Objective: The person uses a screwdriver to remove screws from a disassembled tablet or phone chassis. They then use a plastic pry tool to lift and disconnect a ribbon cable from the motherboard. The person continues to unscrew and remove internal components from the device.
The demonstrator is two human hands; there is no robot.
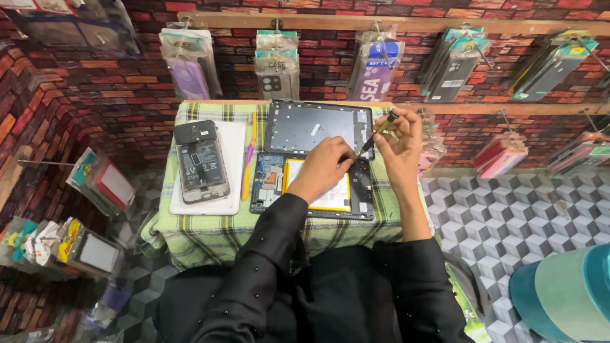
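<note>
At the left of the frame centre I see an opened phone [203, 163] lying on a white tray [233, 142], on the bench [202, 232]. Just right lies the opened tablet [314, 187], its screen frame [317, 126] above. My left hand [324, 167] is curled closed, resting on the tablet. My right hand [400, 147] grips a thin screwdriver [374, 135], its tip near the tablet's upper edge. I judge the tip could slip and scratch the board, because the grip is high

An opened phone [202, 162] lies left of the opened tablet [314, 187] on the table [202, 232].
</note>
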